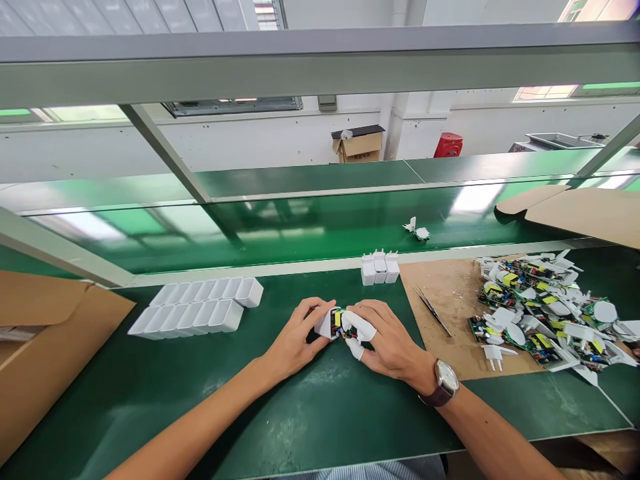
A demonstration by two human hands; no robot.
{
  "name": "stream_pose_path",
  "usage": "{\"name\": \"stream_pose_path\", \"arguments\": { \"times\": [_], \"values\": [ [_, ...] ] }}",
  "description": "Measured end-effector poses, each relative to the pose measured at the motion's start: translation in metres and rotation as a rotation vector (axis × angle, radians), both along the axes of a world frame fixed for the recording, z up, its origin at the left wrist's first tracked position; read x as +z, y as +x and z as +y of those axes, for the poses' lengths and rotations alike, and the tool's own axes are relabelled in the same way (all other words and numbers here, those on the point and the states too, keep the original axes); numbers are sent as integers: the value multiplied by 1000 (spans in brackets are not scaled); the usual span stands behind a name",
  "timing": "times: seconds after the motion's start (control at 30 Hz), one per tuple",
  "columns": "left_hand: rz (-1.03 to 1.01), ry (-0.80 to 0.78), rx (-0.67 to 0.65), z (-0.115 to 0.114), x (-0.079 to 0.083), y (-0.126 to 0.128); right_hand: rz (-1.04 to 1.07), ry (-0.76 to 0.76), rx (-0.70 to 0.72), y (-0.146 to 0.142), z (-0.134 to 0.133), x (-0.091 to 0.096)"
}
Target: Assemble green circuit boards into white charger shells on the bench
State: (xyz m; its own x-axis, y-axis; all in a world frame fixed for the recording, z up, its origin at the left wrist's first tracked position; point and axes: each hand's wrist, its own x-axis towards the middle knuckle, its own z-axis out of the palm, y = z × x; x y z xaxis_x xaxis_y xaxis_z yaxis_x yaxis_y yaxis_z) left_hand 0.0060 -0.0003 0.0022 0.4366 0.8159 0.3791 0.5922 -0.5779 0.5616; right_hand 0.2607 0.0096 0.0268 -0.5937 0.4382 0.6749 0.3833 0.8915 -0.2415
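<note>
Both my hands meet at the middle of the green bench. My left hand pinches a white charger shell between its fingers. My right hand, with white finger cots on two fingertips and a brown-strapped watch on the wrist, grips a small circuit board with yellow parts, which sits partly inside the shell's open end. Both hands rest low on the mat.
Two rows of white shells lie to the left. Three assembled white units stand behind the hands. A brown board on the right carries tweezers and a heap of circuit boards and plug covers. Cardboard box at far left.
</note>
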Motion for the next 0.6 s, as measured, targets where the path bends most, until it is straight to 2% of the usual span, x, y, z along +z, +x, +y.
{"name": "stream_pose_path", "arguments": {
  "times": [0.43,0.6],
  "values": [
    [-8,6,-14,-1,3,1,-35,-12,-8,-1,-2,0],
    [-33,22,-60,-4,5,6,-22,-18,20,-4,-2,-3]
  ]
}}
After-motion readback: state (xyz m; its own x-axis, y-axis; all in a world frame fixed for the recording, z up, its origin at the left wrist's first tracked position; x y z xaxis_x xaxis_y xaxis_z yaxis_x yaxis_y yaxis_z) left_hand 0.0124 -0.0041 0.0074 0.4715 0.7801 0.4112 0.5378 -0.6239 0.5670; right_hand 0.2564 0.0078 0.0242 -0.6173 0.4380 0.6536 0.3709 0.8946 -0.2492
